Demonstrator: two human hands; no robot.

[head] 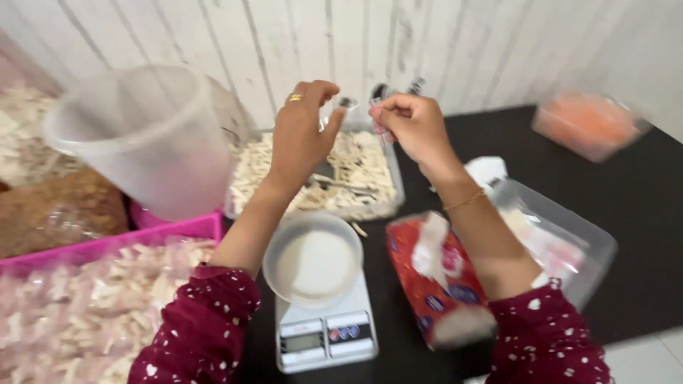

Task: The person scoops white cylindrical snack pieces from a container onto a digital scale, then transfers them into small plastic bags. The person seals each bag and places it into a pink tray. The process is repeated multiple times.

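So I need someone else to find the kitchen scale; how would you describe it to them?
Start at the dark table and look at its near edge, between the person's two forearms. The scale is the flat white slab there, with a small grey display and buttons facing the person. A round white bowl sits on it, and a red tissue pack lies beside it.

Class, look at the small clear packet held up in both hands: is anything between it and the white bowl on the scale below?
Nothing visible. The small clear packet is pinched between left hand and right hand, above the tray of pale pieces. The white bowl on the scale lies open below, uncovered.
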